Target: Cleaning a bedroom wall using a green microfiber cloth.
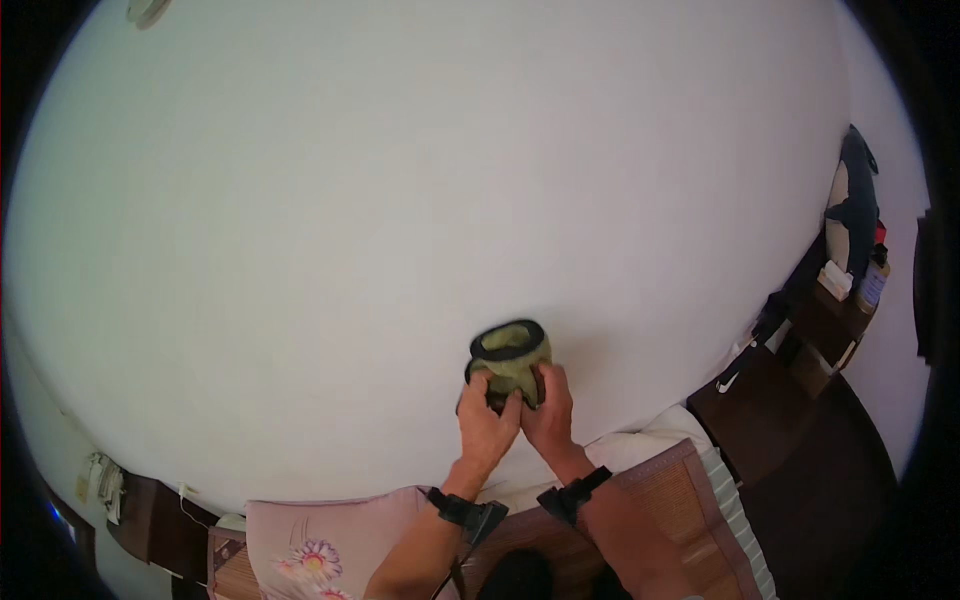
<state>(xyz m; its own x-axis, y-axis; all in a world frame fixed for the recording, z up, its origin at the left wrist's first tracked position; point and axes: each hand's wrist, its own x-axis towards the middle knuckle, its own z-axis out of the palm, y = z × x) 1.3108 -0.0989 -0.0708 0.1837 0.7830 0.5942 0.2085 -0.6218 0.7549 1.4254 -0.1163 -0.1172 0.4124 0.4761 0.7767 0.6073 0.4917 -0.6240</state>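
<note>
Both hands are held out in front of the white wall, with an olive-green cloth piece (515, 381) between them. It is soft and rounded, with black edging around an opening that faces up. My left hand (487, 430) grips its lower left side, thumb pointing up along the cloth. My right hand (549, 412) closes on the lower right side. The two thumbs come close together at the bottom of the cloth. The far fingers are partly hidden behind it, and its exact kind cannot be made out. A dark strap with a small device circles each wrist.
Below lies a bed with a brown woven mat (655, 510) and a pink flowered pillow (365, 540). Dark wooden furniture (790, 430) stands at right, with a bottle (873, 285) and a whale plush toy (852, 205). A dark cabinet (150, 520) stands at left.
</note>
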